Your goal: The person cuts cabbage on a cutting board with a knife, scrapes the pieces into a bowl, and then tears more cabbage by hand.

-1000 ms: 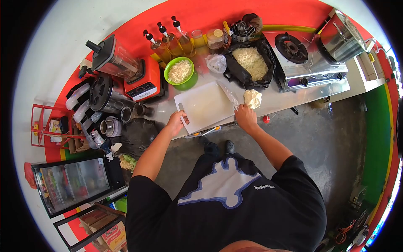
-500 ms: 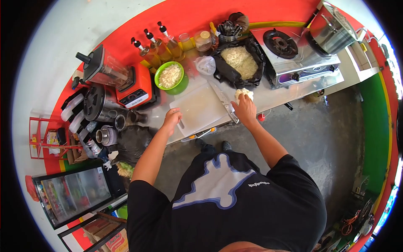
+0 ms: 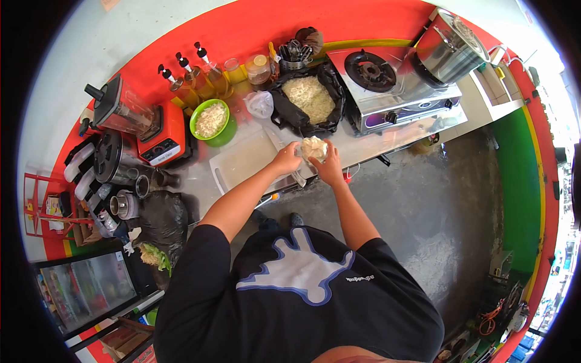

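Note:
Both my hands are closed around a pale chunk of cabbage at the right end of the white cutting board. My left hand grips it from the left, my right hand from the right. A knife lies on the board's right edge, just under my hands, mostly hidden by them. Behind the chunk, a black plastic bag holds shredded cabbage. A green bowl of shreds stands at the board's far left corner.
A gas stove with a steel pot stands at right. An orange blender, syrup pump bottles, jars and a clear bag line the red back wall. A black bag sits under the counter at left.
My left hand left the cutting board's handle and came across to the cabbage chunk. My right hand lifted the chunk inward over the board's edge. The camera view shifted right.

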{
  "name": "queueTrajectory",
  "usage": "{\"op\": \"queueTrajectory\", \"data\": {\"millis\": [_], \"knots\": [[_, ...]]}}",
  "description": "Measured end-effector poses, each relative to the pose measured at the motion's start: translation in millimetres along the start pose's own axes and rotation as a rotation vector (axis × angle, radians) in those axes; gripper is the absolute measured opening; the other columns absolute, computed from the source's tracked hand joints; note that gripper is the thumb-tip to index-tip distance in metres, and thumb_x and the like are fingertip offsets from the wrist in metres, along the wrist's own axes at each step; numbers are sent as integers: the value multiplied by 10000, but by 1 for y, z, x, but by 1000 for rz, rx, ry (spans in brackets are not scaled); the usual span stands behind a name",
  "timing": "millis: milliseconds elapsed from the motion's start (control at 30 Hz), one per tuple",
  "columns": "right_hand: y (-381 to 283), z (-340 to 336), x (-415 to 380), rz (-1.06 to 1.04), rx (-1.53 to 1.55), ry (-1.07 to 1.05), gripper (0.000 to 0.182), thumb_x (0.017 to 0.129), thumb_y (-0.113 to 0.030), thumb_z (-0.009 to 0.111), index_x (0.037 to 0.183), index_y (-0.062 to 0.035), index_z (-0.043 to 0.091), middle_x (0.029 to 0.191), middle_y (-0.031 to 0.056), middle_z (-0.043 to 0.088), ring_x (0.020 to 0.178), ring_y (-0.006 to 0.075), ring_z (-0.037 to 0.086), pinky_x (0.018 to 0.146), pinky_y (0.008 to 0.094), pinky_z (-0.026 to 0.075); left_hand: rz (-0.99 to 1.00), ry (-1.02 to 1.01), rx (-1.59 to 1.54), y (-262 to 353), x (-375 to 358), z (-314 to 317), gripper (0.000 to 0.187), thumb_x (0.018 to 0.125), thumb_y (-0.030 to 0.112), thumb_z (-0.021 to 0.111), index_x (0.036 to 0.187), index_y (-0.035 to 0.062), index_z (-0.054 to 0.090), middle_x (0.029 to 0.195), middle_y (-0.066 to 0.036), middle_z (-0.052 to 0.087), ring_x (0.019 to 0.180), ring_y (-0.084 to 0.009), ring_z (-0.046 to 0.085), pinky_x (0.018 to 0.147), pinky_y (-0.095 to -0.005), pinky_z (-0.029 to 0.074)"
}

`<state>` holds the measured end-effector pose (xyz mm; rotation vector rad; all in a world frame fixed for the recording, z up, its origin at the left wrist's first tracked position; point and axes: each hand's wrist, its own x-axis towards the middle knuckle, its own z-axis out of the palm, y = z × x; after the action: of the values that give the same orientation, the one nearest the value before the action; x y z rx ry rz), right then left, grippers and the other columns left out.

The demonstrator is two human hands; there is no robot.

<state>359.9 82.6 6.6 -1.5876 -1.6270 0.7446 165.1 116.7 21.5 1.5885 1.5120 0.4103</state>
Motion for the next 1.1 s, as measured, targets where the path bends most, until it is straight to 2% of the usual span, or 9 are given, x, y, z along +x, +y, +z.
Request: {"op": "queueTrajectory", "data": {"millis": [133,233,333,433,467,567,833,967,1100], "knots": [[8,-1,4,16,38,-27,830,781,-257,860,1454,-80,407,1314,250,550,1209,414,565,972,479,486,-97,-42,16,13,18,18,778,794,217,724,1488,21,432,1321,-210,633,1156,-291,653,963,-383,514],[15,1,5,-12,30,-14,821,777,-219,860,1447,-74,409,1305,254,578,1187,403,588,954,460,496,-156,-91,-148,24,10,14,819,766,291,722,1463,-28,434,1428,-263,554,1330,-352,547,1094,-407,430],[8,-7,8,105,210,-120,819,802,-156,840,1470,-57,378,1256,197,650,1101,283,653,912,391,512,-223,72,-168,28,7,5,854,759,292,725,1485,-33,414,1448,-259,540,1357,-337,525,1102,-404,422],[-15,-18,11,325,689,-224,837,803,-93,827,1493,-58,353,1306,189,621,1101,268,657,872,405,537,-52,-53,-382,33,-8,-16,742,823,122,742,1499,17,453,1234,-100,657,1099,-193,634,948,-340,499],[-38,-29,9,334,746,-256,769,889,-88,749,1526,-69,320,1306,144,620,1096,206,640,871,375,530,-51,37,-447,47,-24,-24,611,838,56,730,1419,24,542,1135,-53,645,1027,-153,621,890,-322,509],[-76,-41,13,361,1064,-315,671,955,-142,680,1521,-78,325,1281,123,626,1139,219,615,909,387,517,161,126,-477,58,-49,-48,519,818,46,740,1312,-1,589,1044,-35,642,927,-141,619,827,-301,512],[-167,-48,26,108,1332,-399,374,1064,-300,517,1372,-139,379,1335,104,559,1193,233,589,969,478,531,576,311,-92,118,-130,-138,440,820,-25,733,1237,103,680,1197,-62,615,1069,-191,602,834,-312,506],[-209,-37,26,21,1453,-473,320,1060,-232,501,1335,-151,358,1300,101,567,1192,245,595,956,486,544,720,439,25,126,-162,-172,387,800,-55,745,1150,109,741,1099,-72,652,1011,-243,636,890,-355,518],[-243,-22,24,-59,1565,-566,455,909,-74,540,1322,-133,356,1354,139,529,1219,281,584,996,452,527,776,546,112,110,-189,-199,369,786,-77,741,1111,97,750,1104,-81,656,1034,-257,646,905,-360,521]]}}
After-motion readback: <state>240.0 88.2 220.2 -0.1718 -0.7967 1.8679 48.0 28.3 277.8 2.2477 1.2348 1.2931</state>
